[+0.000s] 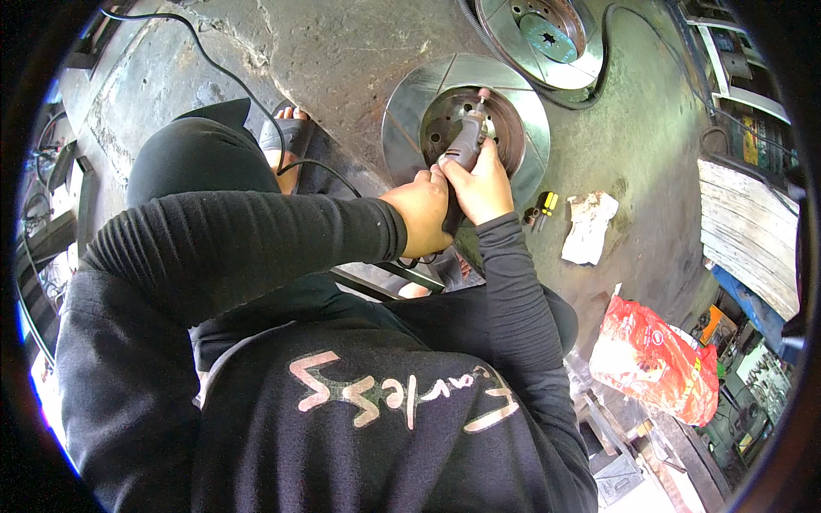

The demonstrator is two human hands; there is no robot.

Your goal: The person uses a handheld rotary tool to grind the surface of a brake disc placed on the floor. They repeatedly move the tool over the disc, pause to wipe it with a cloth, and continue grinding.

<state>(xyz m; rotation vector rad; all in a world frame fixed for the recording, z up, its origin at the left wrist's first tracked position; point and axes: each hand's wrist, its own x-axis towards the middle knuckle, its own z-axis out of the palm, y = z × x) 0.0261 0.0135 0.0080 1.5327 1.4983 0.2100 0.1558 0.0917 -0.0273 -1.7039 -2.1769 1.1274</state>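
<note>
Both hands grip a grey and black handheld rotary grinder. My left hand wraps round its lower body, and my right hand holds it nearer the front. Its small cylindrical bit is at the far inner edge of the raised or recessed centre of a slotted metal brake disc; whether it touches is unclear. A black cord runs from behind my hands over the floor.
A second disc and a hose lie beyond. Yellow-handled tool, stained cloth, red bag and pale board are on the right. My sandalled foot is on the concrete floor.
</note>
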